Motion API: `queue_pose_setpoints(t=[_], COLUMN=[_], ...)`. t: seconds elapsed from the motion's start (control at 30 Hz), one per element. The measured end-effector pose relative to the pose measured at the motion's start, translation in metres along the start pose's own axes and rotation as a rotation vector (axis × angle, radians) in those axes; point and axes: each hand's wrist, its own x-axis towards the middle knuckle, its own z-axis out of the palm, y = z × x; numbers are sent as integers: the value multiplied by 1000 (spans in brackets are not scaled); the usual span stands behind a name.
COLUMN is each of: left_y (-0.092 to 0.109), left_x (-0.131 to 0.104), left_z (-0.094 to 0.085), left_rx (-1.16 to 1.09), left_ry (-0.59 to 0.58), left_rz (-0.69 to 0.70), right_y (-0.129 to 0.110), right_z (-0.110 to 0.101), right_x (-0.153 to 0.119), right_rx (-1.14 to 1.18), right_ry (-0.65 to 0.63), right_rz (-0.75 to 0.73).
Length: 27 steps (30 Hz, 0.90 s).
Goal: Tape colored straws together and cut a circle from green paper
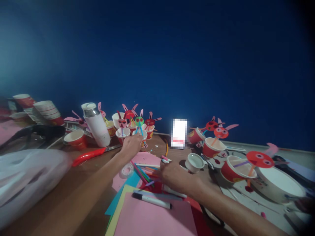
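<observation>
My left hand (pixel 133 144) reaches to a red-and-white paper cup (pixel 140 133) and closes on its front left side. A green paper rabbit head (pixel 139 121) on blue straws stands in that cup. My right hand (pixel 171 172) rests low over the table with fingers curled; what they hold, if anything, is hidden. A small pink-and-white piece (pixel 165 159) shows just above its fingers. Between my hands lie coloured straws (pixel 145 173), a roll of clear tape (pixel 127 169) and pink paper (pixel 149 158).
More rabbit-head cups (pixel 214 147) stand along the blue wall. A white flask (pixel 95 126), red-handled knife (pixel 88 156), plastic bag (pixel 29 180) and stacked cups (pixel 48 111) are left. Ahead are coloured sheets (pixel 152 218) with a marker (pixel 152 200); a small white cup (pixel 194 163) is right.
</observation>
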Motion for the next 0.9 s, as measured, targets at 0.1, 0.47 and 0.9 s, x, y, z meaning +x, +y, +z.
queue_pose_setpoints(t=[0.1,0.47,0.9], left_y=[3,3,2], left_x=[3,11,0], left_z=[2,4,5], left_rx=[79,122,59], left_ry=[-6,-16,45], left_rz=[-8,-75,3], right_y=[0,11,84], right_z=[-1,-15,14], right_x=[0,-1,78], right_rx=[7,176,197], right_ry=[11,-66,-65], right_rz=[14,83,436])
